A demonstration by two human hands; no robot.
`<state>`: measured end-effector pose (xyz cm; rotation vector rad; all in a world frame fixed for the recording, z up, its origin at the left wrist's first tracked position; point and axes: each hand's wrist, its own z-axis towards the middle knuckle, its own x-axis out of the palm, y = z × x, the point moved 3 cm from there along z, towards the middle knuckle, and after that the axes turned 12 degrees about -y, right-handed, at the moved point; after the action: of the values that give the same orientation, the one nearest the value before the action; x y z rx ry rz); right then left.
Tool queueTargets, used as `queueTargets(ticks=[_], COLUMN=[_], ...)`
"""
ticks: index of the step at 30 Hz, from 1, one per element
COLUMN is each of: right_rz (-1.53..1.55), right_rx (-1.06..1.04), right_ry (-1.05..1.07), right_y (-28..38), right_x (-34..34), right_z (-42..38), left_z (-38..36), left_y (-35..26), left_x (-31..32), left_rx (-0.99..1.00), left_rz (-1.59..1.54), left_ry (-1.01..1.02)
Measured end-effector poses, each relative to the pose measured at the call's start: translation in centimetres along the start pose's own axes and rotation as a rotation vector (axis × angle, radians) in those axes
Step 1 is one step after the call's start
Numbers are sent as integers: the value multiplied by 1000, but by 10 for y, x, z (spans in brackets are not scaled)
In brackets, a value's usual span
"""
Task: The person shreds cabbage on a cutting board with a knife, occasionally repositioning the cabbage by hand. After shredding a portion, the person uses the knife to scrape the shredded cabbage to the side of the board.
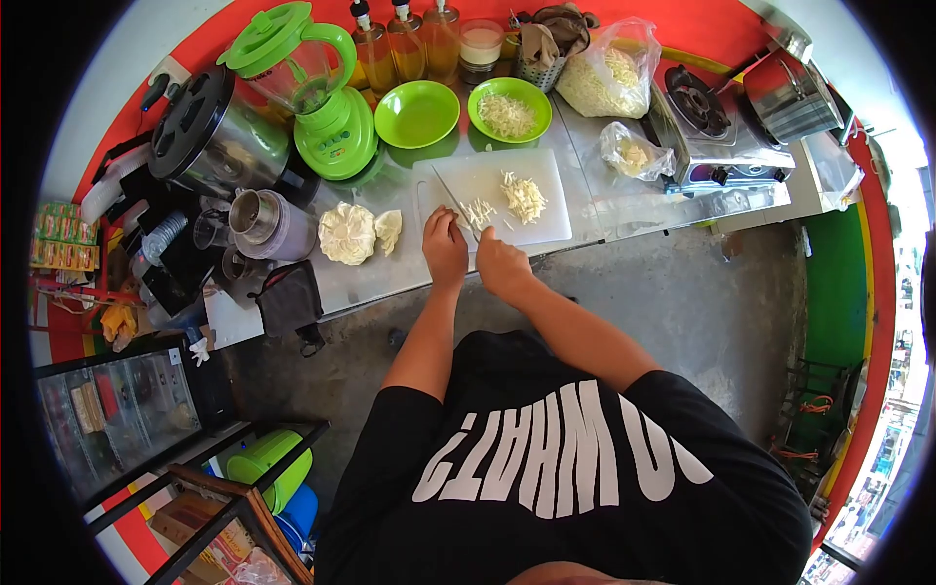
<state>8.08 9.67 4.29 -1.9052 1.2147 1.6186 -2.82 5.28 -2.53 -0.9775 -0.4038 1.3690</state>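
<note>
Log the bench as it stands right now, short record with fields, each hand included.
Left hand: on the cutting board, fingers curled beside the blade
Right hand: gripping the knife, blade angled across the board
On board: two piles of pale shreds, larger pile right, smaller pile near the blade
Green bowls: right bowl holds shreds, left bowl looks empty
Left of board: pale vegetable head, probably cabbage, with a smaller piece
Unclear: whether the left hand grips food
</note>
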Motion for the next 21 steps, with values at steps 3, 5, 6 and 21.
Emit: queueTargets(ticks=[3, 5, 6, 21], right_rz=[1, 24, 25, -10], right_rx=[39, 59, 62, 67], right_ry=[-24, -23, -21, -20], right_y=[-5, -5, -5, -84], right_x=[14, 18, 18, 5], right_z=[-3, 5, 11, -5], left_z=[2, 3, 0, 17], left_y=[-1, -3, -2, 1], left_x=[-1, -2, -1, -19], left_rx=[-35, -29, -30, 121], left_rz=[-5, -5, -5, 326], left_ry=[12, -2, 1, 280])
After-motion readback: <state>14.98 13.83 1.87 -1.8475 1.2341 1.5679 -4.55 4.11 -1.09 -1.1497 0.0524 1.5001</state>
